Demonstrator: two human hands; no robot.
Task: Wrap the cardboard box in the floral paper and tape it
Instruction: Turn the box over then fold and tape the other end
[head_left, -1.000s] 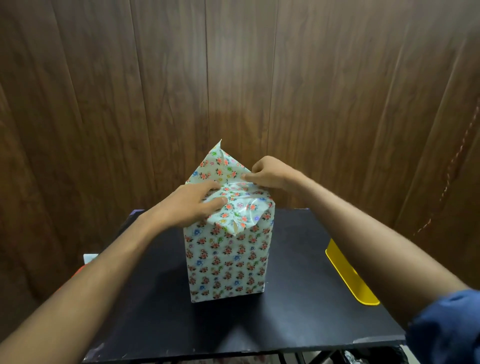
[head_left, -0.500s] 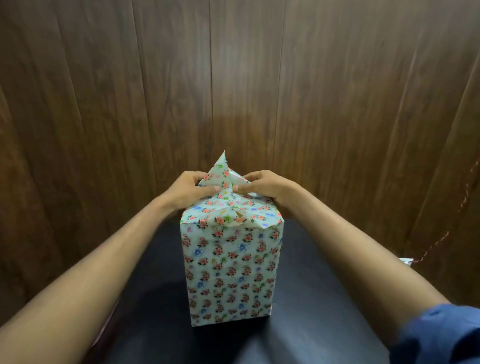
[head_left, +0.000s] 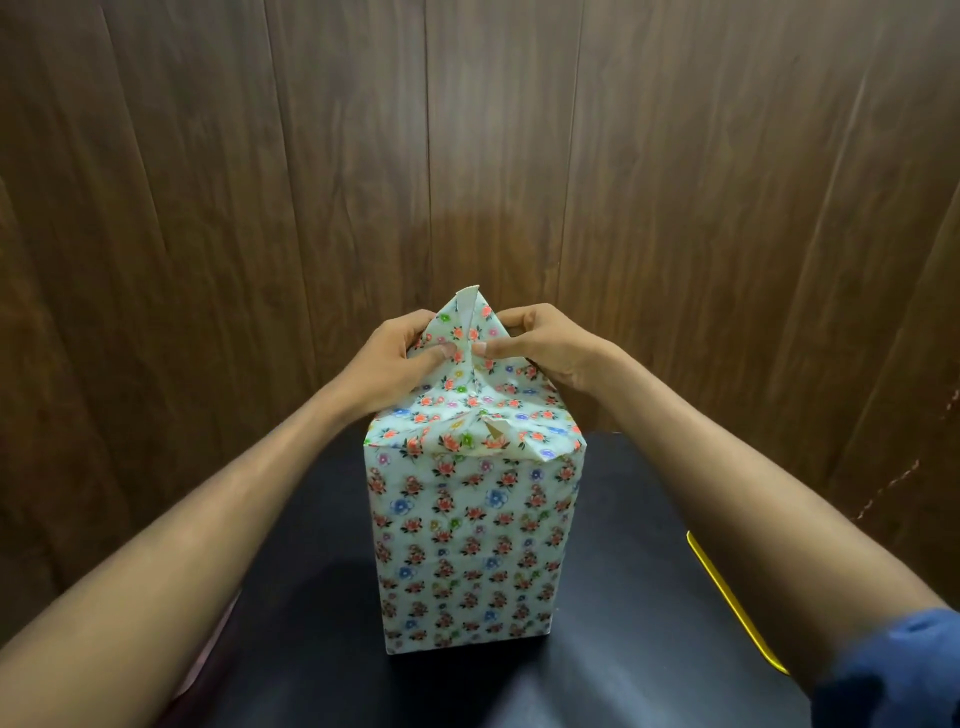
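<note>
The cardboard box stands upright on the black table (head_left: 613, 519), its sides fully covered in floral paper (head_left: 470, 545). The cardboard itself is hidden. On top, the far flap of paper (head_left: 465, 332) rises in a point, its white underside showing at the tip. My left hand (head_left: 395, 358) pinches the flap from the left, thumb pressed on its front. Opposite it, my right hand (head_left: 540, 348) pinches the same flap from the right. The two thumbs almost meet at the flap's middle crease. A small gap (head_left: 496, 428) shows between folded layers on the near top edge. No tape is in view.
A yellow tray edge (head_left: 727, 597) lies on the table at the right, partly behind my right forearm. A dark wooden panel wall (head_left: 467, 156) stands close behind the table. A pale strip (head_left: 208, 649) shows at the table's left edge.
Both hands moved from pressing the top folds down to pinching the far flap on each side. The flap is now creased narrower and stands up between my thumbs.
</note>
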